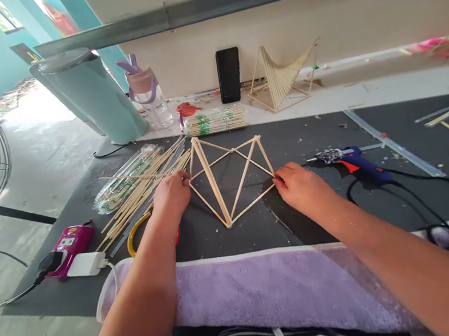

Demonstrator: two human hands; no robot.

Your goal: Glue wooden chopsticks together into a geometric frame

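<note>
The person sits at the black mat (314,135) with a bamboo-stick frame (230,175) lying between both hands, a set of joined triangles with 1 corner raised at the top left. The left hand (172,194) pinches the frame's left corner, fingers closed together on the sticks there; the right hand (299,185) does the same at the right corner, fingertips closed on the joint where 2 sticks meet. To my eye the step in hand is steadying the frame at its 2 outer corners, and doing that well means gripping lightly at the joints rather than along the thin sticks, keeping the bottom point flat on the mat, and pressing evenly from both sides so nothing twists or pops loose. Just beside the left hand lies a loose bundle of skewers (143,197), too many to count, partly over 1 opened plastic pack (126,179); 1 sealed pack of skewers (215,121) sits farther back on the white ledge. 1 blue glue gun (355,159) rests near the right hand, its black cord trailing across the lilac towel (272,292). I count 1 finished stick model (281,80), 1 dark phone (229,74) propped upright, 1 water bottle (147,94), 1 pale green bin (96,95) and 1 pink power strip (68,243) well to the left.
</note>
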